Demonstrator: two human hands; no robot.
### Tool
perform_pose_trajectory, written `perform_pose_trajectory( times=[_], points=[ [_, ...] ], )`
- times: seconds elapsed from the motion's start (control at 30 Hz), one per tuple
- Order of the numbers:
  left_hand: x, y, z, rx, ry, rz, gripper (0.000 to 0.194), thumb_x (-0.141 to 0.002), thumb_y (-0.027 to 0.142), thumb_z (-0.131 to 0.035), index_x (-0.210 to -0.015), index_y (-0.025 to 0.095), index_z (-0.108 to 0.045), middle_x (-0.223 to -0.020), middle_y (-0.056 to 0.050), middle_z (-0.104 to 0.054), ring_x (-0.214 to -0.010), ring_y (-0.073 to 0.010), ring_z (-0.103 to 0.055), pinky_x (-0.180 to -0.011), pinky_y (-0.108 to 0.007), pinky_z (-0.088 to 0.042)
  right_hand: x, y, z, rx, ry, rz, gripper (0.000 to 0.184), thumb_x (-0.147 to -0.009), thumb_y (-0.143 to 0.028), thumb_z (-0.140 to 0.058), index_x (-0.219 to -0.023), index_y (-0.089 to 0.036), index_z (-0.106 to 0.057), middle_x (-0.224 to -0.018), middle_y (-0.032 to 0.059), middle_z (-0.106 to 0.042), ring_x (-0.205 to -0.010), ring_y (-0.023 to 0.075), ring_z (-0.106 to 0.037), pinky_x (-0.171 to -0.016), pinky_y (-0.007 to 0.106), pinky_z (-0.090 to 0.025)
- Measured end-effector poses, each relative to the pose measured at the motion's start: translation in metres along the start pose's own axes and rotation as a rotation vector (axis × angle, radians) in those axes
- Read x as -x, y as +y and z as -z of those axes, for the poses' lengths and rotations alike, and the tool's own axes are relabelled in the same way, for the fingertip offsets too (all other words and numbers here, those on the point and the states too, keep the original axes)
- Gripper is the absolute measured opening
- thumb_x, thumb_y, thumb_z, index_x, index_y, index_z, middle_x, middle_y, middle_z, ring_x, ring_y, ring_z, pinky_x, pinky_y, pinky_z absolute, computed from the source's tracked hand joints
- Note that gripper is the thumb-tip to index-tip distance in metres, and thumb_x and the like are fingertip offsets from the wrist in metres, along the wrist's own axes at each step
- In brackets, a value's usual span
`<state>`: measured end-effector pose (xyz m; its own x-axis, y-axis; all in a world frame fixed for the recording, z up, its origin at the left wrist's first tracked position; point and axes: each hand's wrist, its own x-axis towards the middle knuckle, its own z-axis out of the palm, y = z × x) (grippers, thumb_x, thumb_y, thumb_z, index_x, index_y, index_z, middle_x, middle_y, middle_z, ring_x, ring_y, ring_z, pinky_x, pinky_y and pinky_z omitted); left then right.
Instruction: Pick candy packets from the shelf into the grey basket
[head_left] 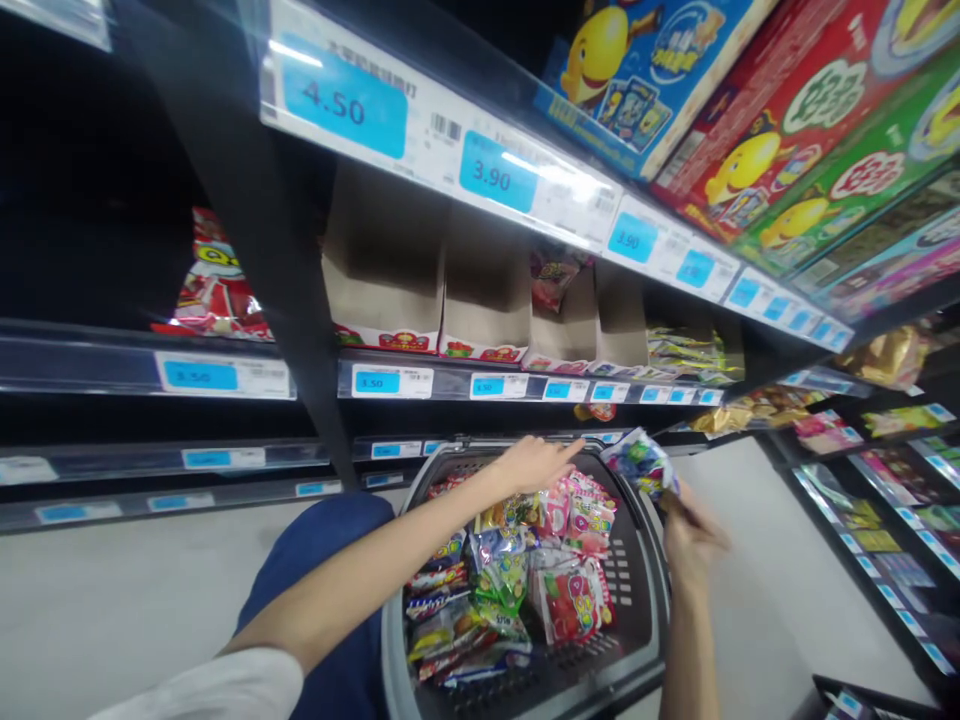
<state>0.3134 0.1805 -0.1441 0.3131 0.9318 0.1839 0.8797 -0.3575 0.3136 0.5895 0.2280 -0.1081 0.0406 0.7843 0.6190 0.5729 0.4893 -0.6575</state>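
Observation:
A grey plastic shopping basket (396,620) stands on the floor below me, filled with several colourful candy bags (574,600). My left hand (536,465) reaches across the far part of the basket, above the bags. Its fingers are stretched out and hold nothing that I can see. At the basket's right rim, my right hand (691,525) is closed on a small blue, white and green candy bag (641,462), held up by its lower end. My right fingers are slightly blurred.
Ahead runs a shelf with open cardboard display boxes (484,300) and price labels (377,382). A red candy bag (217,285) lies left of the dark upright. Boxed goods (637,90) overhang at upper right. More stocked shelves (862,520) stand across the floor (795,570).

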Motion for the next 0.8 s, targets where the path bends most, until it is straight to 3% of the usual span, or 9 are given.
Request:
perform_pose_trajectory(
  times=[0.1,0.17,0.27,0.4,0.53,0.67,0.8],
  points=[
    [0.001,0.000,0.001,-0.006,-0.033,-0.039,0.048,-0.109,0.040,-0.031,-0.149,0.019,-0.045,-0.111,-0.012,-0.076,-0.092,-0.0257,-0.077,-0.074,-0.032,-0.055,-0.044,-0.046,0.002,-0.003,0.160,0.222,0.021,-0.081,-0.032,-0.075,-0.089,-0.013,-0.081,-0.098,0.0122,-0.077,-0.094,0.0296,-0.076,-0.095,0.045,-0.061],
    [0.002,0.000,0.000,-0.016,-0.069,-0.077,0.043,-0.109,0.038,-0.030,-0.138,0.018,-0.054,-0.104,-0.011,-0.077,-0.091,-0.0253,-0.077,-0.073,-0.031,-0.055,-0.070,-0.078,-0.004,-0.083,0.254,0.593,0.016,-0.081,-0.016,-0.072,-0.093,-0.014,-0.081,-0.096,0.0111,-0.078,-0.089,0.0283,-0.077,-0.088,0.043,-0.063],
    [0.003,0.001,-0.002,-0.029,-0.103,-0.102,0.038,-0.108,0.036,-0.033,-0.124,0.017,-0.061,-0.099,-0.011,-0.077,-0.087,-0.0249,-0.077,-0.072,-0.031,-0.055,-0.101,-0.114,-0.026,-0.088,0.162,0.731,0.030,-0.079,-0.007,-0.061,-0.099,-0.016,-0.082,-0.105,0.0091,-0.077,-0.097,0.0258,-0.076,-0.090,0.040,-0.063],
    [0.003,0.001,-0.006,-0.036,-0.098,-0.115,0.035,-0.108,0.032,-0.036,-0.117,0.016,-0.065,-0.095,-0.011,-0.077,-0.083,-0.0247,-0.077,-0.069,-0.031,-0.056,-0.130,-0.134,-0.062,-0.076,0.116,0.750,0.041,-0.077,-0.008,-0.050,-0.102,-0.017,-0.081,-0.108,0.0068,-0.077,-0.100,0.0232,-0.076,-0.091,0.037,-0.062],
    [0.000,-0.001,-0.011,-0.035,-0.087,-0.129,0.031,-0.106,0.029,-0.041,-0.109,0.016,-0.069,-0.093,-0.011,-0.078,-0.082,-0.0243,-0.077,-0.068,-0.030,-0.056,-0.164,-0.140,-0.089,0.258,-0.100,0.643,0.047,-0.073,-0.010,-0.043,-0.100,-0.013,-0.081,-0.109,0.0106,-0.076,-0.105,0.0251,-0.074,-0.097,0.038,-0.060],
    [-0.003,-0.004,-0.011,-0.015,-0.073,-0.155,0.028,-0.105,0.029,-0.045,-0.106,0.017,-0.071,-0.093,-0.011,-0.078,-0.082,-0.0250,-0.078,-0.068,-0.031,-0.057,-0.202,-0.150,-0.122,0.478,-0.315,0.582,0.040,-0.076,-0.011,-0.046,-0.096,-0.012,-0.081,-0.100,0.0140,-0.077,-0.104,0.0303,-0.072,-0.105,0.045,-0.055],
    [-0.004,-0.006,-0.009,-0.007,-0.057,-0.187,0.026,-0.103,0.027,-0.048,-0.103,0.016,-0.071,-0.091,-0.013,-0.078,-0.082,-0.0262,-0.078,-0.067,-0.033,-0.058,-0.224,-0.163,-0.161,0.534,-0.388,0.638,0.033,-0.079,-0.008,-0.050,-0.100,-0.012,-0.076,-0.106,0.0145,-0.075,-0.115,0.0316,-0.067,-0.112,0.052,-0.047]
  ],
)
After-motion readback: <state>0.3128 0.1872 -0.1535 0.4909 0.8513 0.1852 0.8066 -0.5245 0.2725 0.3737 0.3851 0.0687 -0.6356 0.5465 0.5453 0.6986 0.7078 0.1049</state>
